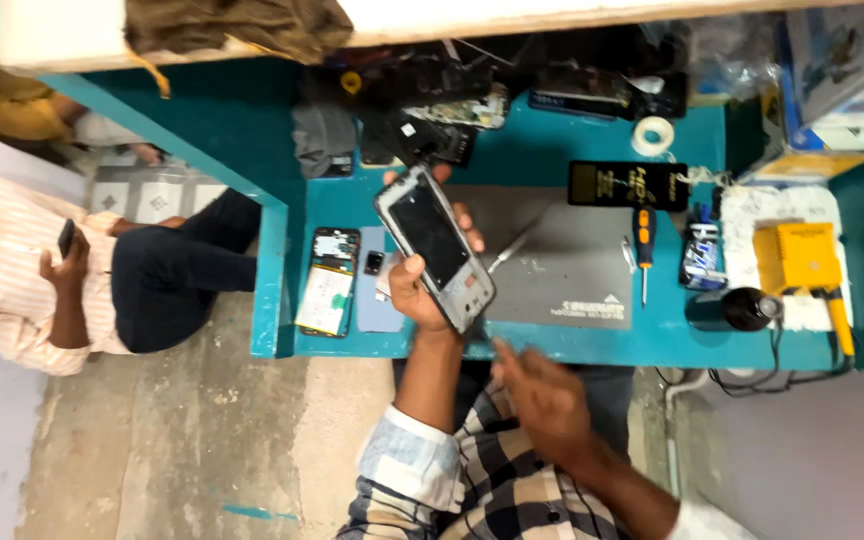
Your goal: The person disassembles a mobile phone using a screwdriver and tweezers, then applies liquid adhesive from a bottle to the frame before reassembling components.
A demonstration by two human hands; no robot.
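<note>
Opened phone (434, 247): being held above the teal bench (552, 345), over the left edge of the grey mat (562, 265); long axis running from eleven o'clock to five o'clock, dark inner face showing upward.
Left hand (420, 290): fingers clamping the phone's sides.
Right hand (544, 395): hovering just beside the phone's five o'clock end, fingers loosely together, pinching nothing that can be made out.
Screwdriver (643, 250): lying at three o'clock, well apart.

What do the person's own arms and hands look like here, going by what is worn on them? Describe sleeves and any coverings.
Both hands, the left hand and the right hand, are bare, without gloves. The arms wear a checked shirt in dark and cream, sleeves rolled up with pale cuffs.
</note>
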